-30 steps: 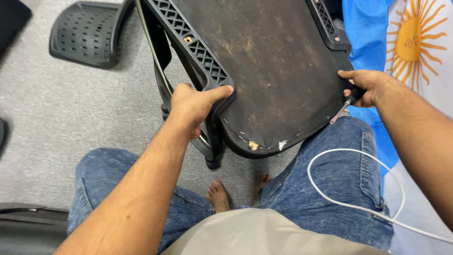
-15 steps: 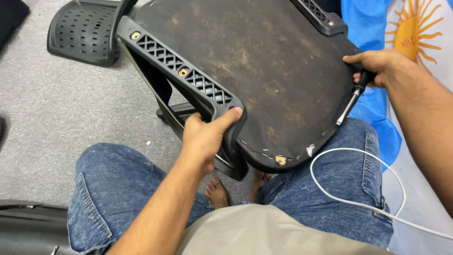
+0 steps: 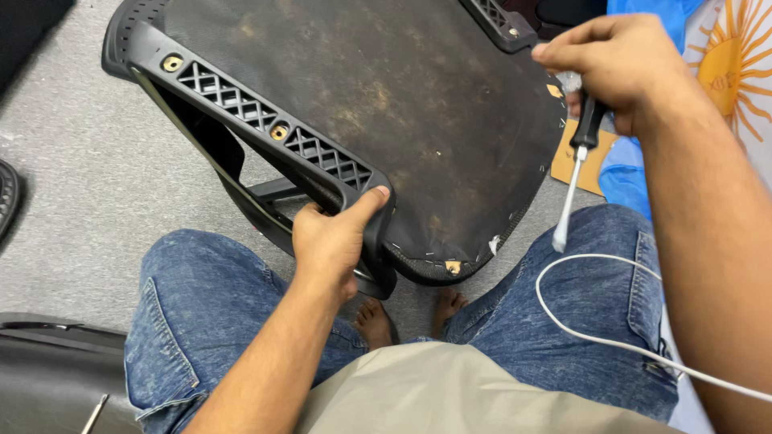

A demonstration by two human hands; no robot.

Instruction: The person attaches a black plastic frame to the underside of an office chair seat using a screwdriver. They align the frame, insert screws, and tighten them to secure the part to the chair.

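Note:
An upturned black chair seat [image 3: 386, 104] with a stained, dusty underside leans over my knees. Along its left side runs a black plastic armrest bracket [image 3: 265, 128] with a lattice pattern and brass screw holes. My left hand [image 3: 334, 237] grips the near end of that bracket. My right hand [image 3: 619, 68] is raised beside the seat's right edge and holds a screwdriver [image 3: 575, 173] with a black grip, its shaft pointing down toward my right thigh.
I sit in blue jeans [image 3: 201, 321] with bare feet [image 3: 378, 321] on a grey carpet [image 3: 88, 177]. A white cable [image 3: 587, 333] loops over my right thigh. A blue-and-white cloth with a yellow sun [image 3: 736, 68] and a cardboard scrap [image 3: 575, 165] lie to the right. A black case [image 3: 48, 378] sits at bottom left.
The seat has swung left and down toward me. My right hand has come off the seat's right edge and lifted with the screwdriver. My left hand keeps its grip on the bracket.

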